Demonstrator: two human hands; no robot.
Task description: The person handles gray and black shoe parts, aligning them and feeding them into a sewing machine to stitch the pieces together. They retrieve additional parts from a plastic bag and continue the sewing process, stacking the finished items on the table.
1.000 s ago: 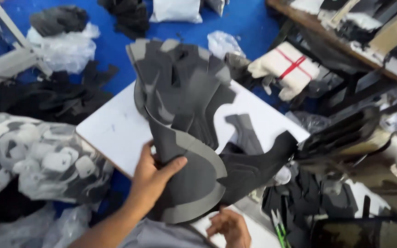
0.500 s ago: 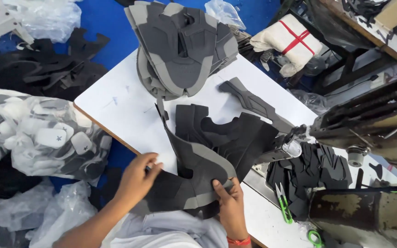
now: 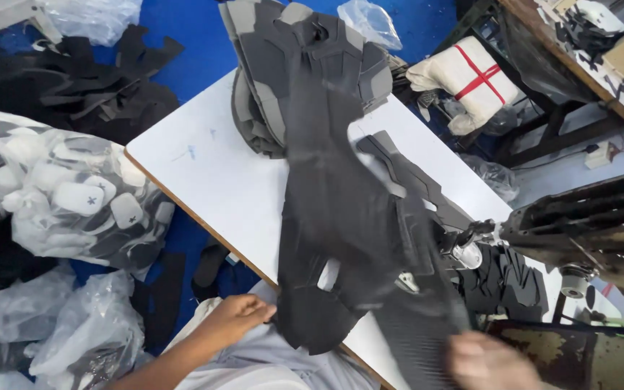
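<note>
Since it's flopping and motion-blurred above the near edge of the white table point(image 3: 204, 173), the dark cut shoe-upper piece point(image 3: 348, 238) looks light, soft and floppy, so edges seem best to grab. Left hand point(image 3: 236, 318) pinches its near-left edge; right hand point(image 3: 487, 361) is too blurred, can't tell its grip.

Clear bag point(image 3: 59, 195) (left); tied bundle point(image 3: 471, 79)

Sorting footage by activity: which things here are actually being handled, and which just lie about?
Handled: dark cut fabric piece, left hand, right hand.
Lying about: grey-black stack, white table, bagged pieces, white bundle with red cross.
</note>
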